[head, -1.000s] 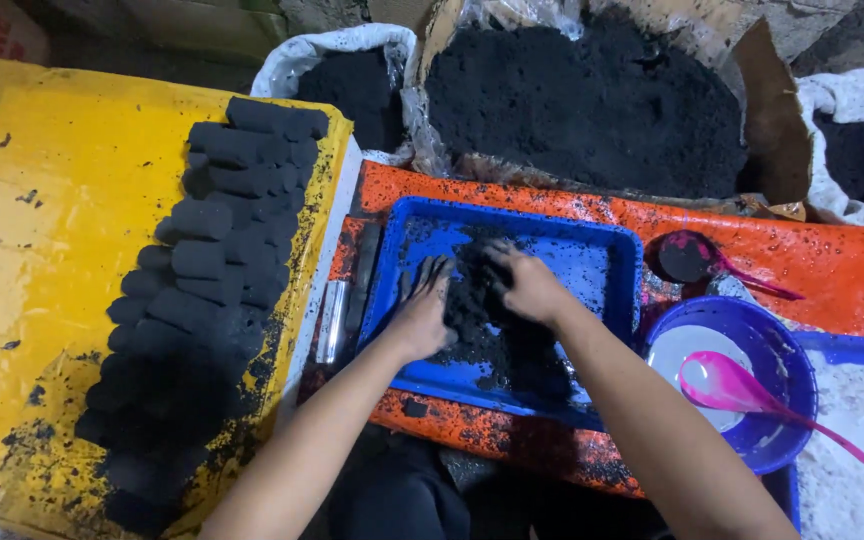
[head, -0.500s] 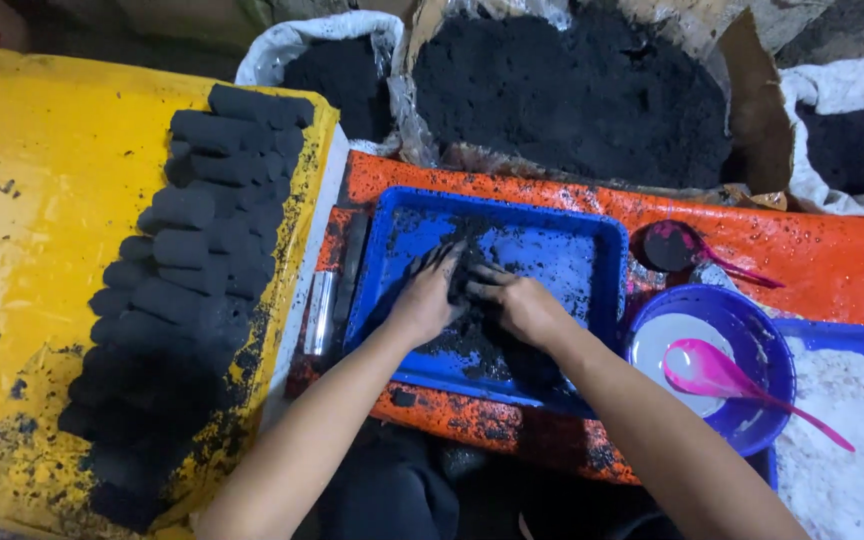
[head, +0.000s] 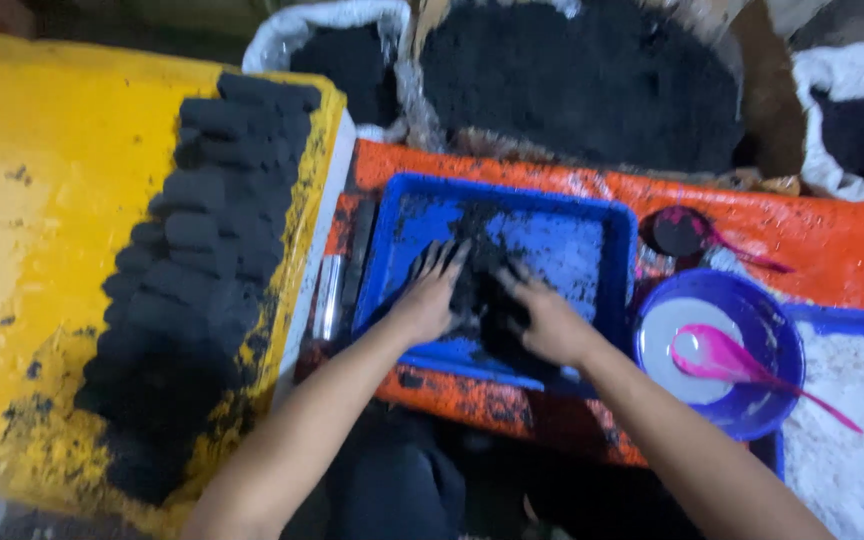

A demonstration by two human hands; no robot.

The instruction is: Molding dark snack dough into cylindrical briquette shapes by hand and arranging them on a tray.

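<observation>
- Both hands are down in the blue tray, working a pile of wet black charcoal mix that sits in the middle of it.
- Left hand is spread flat, fingers apart, pressing on the left side of the pile. Not gripping anything.
- Right hand is on the right side of the pile, fingers loosely curled into the black stuff, more scooping than clenching.
- The tray rests on an orange board.
- Done so far, by the look of it: a good stack of pressed black blocks in rows on the yellow surface to the left.
- Left to go: the pile in the tray looks loose and unshaped, and the sacks of black powder on the far side are full.
- Right of the tray: a purple bowl with a pink spoon in it, and white powder near the right edge.
</observation>
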